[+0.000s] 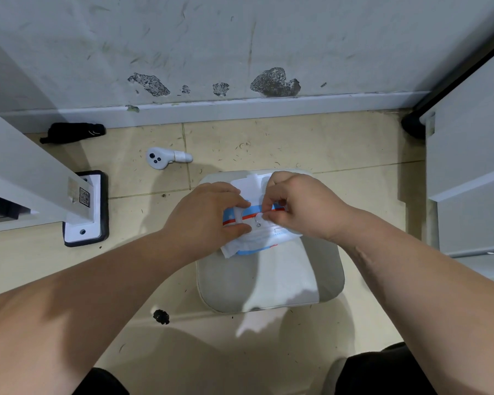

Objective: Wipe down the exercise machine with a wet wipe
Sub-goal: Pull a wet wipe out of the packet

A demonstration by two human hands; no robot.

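Step in hand: extracting wipe (260, 217). Pack (255, 245) lying at far edge of seat (268, 283), lid (247, 182) flipped open. Left hand (208, 215) gripping pack, fingers curled round it. Right hand (300, 206) pinching wipe at opening. Next move likely calling for upward pull, pack pinned down.

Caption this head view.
Left hand holds the wet-wipe pack on a padded seat; right hand pinches at its opening.

1. QR code label (84, 196): black on white, stuck low on the white machine post (40, 181); no lettering beside it can be read.
2. Wet wipe pack (268, 239): blue and red printed bands, wording too small to read.
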